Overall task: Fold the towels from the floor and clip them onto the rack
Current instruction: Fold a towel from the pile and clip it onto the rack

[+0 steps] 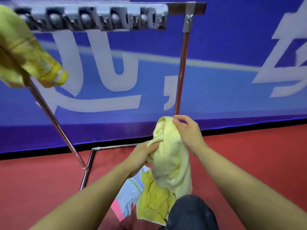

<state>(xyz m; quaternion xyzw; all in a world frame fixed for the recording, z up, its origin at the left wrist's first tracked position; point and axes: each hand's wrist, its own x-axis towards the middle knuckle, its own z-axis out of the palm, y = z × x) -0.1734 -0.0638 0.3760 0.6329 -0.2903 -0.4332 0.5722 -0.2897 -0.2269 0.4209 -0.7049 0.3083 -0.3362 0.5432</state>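
Observation:
A pale yellow towel (171, 155) hangs bunched between my hands above the floor. My left hand (141, 156) grips its left side low down. My right hand (186, 131) pinches its top edge. Under it lie a darker yellow towel (154, 201), a white towel (131, 191) with coloured stripes and a pink one (117, 208) on the red floor. The rack (181, 68) stands in front of me, its grey clip bar (93, 18) across the top. A yellow towel (25, 52) hangs from the bar's left end.
A blue banner wall (232, 47) with white letters stands right behind the rack. The rack's chrome base tube (89, 161) lies on the red floor (257, 155) to the left of my hands. My dark-trousered knee (191, 213) is at the bottom.

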